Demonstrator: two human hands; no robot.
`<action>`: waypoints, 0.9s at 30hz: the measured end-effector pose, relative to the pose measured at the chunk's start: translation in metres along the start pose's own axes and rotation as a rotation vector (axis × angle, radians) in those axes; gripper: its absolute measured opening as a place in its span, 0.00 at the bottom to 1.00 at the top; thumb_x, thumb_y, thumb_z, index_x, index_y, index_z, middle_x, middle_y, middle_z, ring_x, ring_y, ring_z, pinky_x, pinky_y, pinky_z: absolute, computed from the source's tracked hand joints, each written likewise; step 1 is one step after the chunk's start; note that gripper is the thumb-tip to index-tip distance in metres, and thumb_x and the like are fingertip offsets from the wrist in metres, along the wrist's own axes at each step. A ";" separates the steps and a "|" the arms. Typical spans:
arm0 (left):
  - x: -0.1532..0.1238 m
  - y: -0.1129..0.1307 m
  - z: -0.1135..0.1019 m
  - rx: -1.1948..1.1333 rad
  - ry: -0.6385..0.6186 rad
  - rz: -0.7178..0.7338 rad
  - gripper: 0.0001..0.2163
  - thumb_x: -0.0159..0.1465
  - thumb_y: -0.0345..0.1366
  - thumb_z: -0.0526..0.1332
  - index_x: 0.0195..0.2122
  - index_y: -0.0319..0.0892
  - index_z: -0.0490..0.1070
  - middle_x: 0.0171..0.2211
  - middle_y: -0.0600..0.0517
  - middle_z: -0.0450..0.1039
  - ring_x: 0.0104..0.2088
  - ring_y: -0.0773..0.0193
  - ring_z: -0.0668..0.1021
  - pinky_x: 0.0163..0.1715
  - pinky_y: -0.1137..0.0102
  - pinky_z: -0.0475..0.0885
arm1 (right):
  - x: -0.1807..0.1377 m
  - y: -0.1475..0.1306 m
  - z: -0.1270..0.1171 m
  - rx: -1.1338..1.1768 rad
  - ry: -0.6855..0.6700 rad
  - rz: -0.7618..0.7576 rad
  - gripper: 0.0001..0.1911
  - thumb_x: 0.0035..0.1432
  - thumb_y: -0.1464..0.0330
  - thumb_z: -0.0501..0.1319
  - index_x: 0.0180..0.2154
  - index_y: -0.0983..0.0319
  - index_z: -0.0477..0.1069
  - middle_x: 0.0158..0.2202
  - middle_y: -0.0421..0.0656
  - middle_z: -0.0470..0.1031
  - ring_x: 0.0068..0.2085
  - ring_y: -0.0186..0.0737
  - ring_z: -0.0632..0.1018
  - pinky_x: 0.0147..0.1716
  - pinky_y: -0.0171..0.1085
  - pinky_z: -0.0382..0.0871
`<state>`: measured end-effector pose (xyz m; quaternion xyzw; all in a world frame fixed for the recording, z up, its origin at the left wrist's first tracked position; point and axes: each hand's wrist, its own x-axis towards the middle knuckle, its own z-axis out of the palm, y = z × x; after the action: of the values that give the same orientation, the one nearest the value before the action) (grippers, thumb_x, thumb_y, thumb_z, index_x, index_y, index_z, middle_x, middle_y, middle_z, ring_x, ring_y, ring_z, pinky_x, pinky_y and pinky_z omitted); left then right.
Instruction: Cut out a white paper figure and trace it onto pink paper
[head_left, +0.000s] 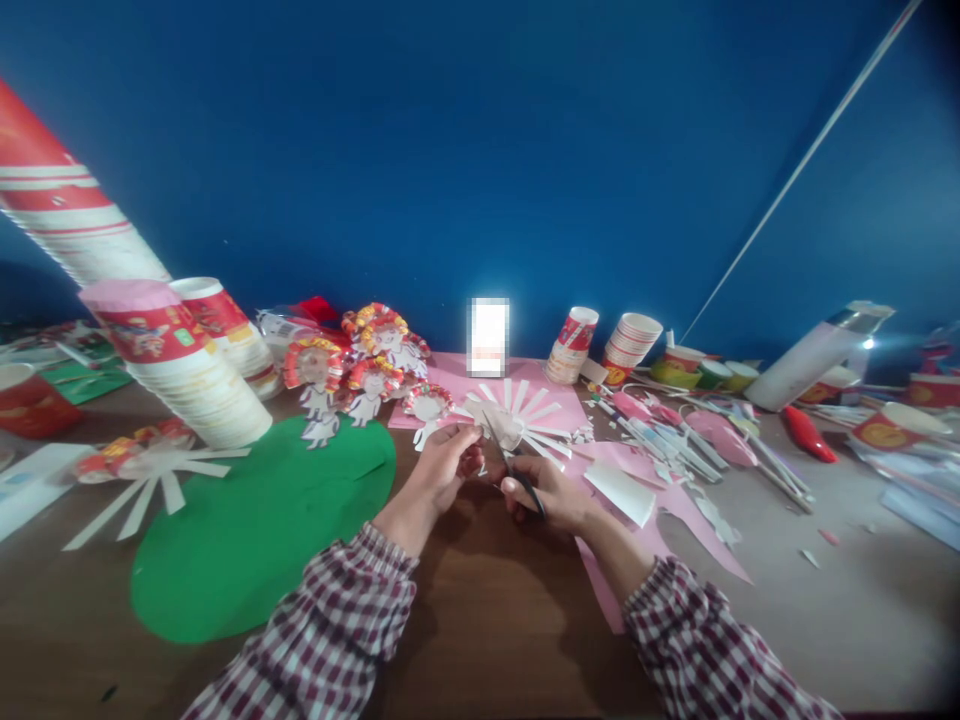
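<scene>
My right hand (544, 490) is closed around the black-handled scissors (534, 492), whose blades point up and left. Opposite it, my left hand (448, 462) pinches a small piece of white paper (474, 409) right beside the blades. The outline of that piece is hard to make out. Just behind both hands, a paper cup cut into spread white strips (536, 398) lies on a pink sheet (442, 372). Left of my left hand stand several paper figures with red and yellow frilled rims (367, 388).
A green paper shape (262, 540) covers the table at left, with another cut cup (169, 478) on its edge. Tall stacked cups (199, 385) lean behind it. Further cup stacks (630, 342), pink scraps (697, 525), markers (679, 445) and a red bottle (810, 434) lie right. A blue wall (480, 150) closes the back.
</scene>
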<state>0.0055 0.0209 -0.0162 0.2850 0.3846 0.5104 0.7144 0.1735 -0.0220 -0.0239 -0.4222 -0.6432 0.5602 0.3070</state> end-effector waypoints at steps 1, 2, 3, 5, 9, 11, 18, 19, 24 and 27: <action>0.001 0.000 -0.001 -0.028 0.010 0.000 0.06 0.49 0.31 0.66 0.24 0.38 0.69 0.20 0.54 0.68 0.19 0.74 0.70 0.20 0.79 0.66 | 0.000 0.000 0.000 0.001 -0.005 0.002 0.24 0.53 0.49 0.57 0.37 0.65 0.68 0.22 0.39 0.68 0.23 0.32 0.71 0.21 0.30 0.63; 0.002 0.000 -0.001 -0.064 0.024 -0.002 0.05 0.50 0.30 0.66 0.24 0.38 0.69 0.20 0.54 0.69 0.19 0.74 0.70 0.20 0.80 0.67 | 0.000 0.000 0.000 0.001 -0.010 0.006 0.24 0.53 0.49 0.57 0.38 0.65 0.67 0.22 0.39 0.68 0.23 0.32 0.71 0.22 0.30 0.64; 0.004 0.000 -0.002 -0.102 0.038 -0.010 0.05 0.50 0.30 0.66 0.25 0.38 0.69 0.21 0.54 0.69 0.19 0.74 0.71 0.20 0.80 0.67 | 0.000 0.001 -0.001 -0.005 -0.012 0.008 0.24 0.53 0.50 0.57 0.38 0.65 0.67 0.23 0.39 0.68 0.23 0.32 0.71 0.22 0.30 0.64; 0.006 0.000 -0.002 -0.170 0.067 -0.039 0.04 0.51 0.28 0.65 0.26 0.37 0.70 0.22 0.53 0.70 0.20 0.74 0.72 0.20 0.81 0.67 | 0.000 0.003 0.000 -0.033 -0.013 0.006 0.23 0.53 0.51 0.58 0.38 0.65 0.68 0.23 0.39 0.68 0.23 0.32 0.71 0.21 0.30 0.64; 0.007 0.004 -0.001 -0.286 0.099 -0.123 0.03 0.53 0.26 0.62 0.27 0.36 0.69 0.21 0.53 0.70 0.19 0.73 0.72 0.18 0.82 0.67 | 0.001 0.006 0.001 -0.094 0.004 -0.013 0.22 0.53 0.52 0.59 0.38 0.65 0.69 0.23 0.39 0.68 0.22 0.31 0.70 0.21 0.29 0.63; 0.006 0.005 0.000 -0.346 0.085 -0.176 0.03 0.54 0.25 0.61 0.26 0.36 0.68 0.20 0.53 0.69 0.19 0.74 0.71 0.17 0.82 0.67 | 0.001 0.005 0.001 -0.099 -0.001 -0.016 0.22 0.53 0.52 0.59 0.38 0.65 0.69 0.22 0.39 0.68 0.22 0.31 0.70 0.21 0.29 0.62; 0.008 0.005 -0.001 -0.427 0.043 -0.239 0.03 0.57 0.25 0.59 0.26 0.36 0.67 0.20 0.52 0.68 0.19 0.73 0.72 0.16 0.83 0.68 | 0.001 0.001 0.003 -0.105 -0.009 -0.015 0.22 0.51 0.52 0.61 0.39 0.65 0.69 0.23 0.38 0.66 0.23 0.31 0.69 0.21 0.29 0.62; 0.009 0.005 -0.001 -0.424 0.040 -0.243 0.03 0.56 0.24 0.59 0.27 0.36 0.67 0.20 0.52 0.69 0.19 0.73 0.72 0.16 0.83 0.68 | 0.001 0.002 0.003 -0.121 0.000 -0.015 0.22 0.51 0.53 0.61 0.39 0.65 0.69 0.23 0.38 0.66 0.23 0.30 0.68 0.21 0.29 0.62; 0.009 0.002 -0.002 -0.326 0.055 -0.193 0.04 0.55 0.24 0.59 0.25 0.35 0.68 0.19 0.52 0.69 0.19 0.73 0.72 0.16 0.82 0.67 | 0.002 0.005 0.002 -0.121 0.020 -0.005 0.21 0.52 0.53 0.60 0.38 0.65 0.70 0.22 0.38 0.66 0.22 0.30 0.68 0.21 0.28 0.61; 0.008 -0.001 -0.003 -0.214 0.031 -0.110 0.02 0.53 0.25 0.62 0.25 0.35 0.69 0.20 0.52 0.69 0.18 0.73 0.71 0.16 0.81 0.67 | 0.002 0.004 0.001 -0.083 0.019 0.008 0.23 0.53 0.51 0.59 0.38 0.65 0.69 0.21 0.38 0.67 0.21 0.31 0.69 0.20 0.29 0.62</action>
<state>0.0049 0.0279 -0.0211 0.1777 0.3539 0.5129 0.7616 0.1724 -0.0210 -0.0279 -0.4426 -0.6610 0.5302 0.2932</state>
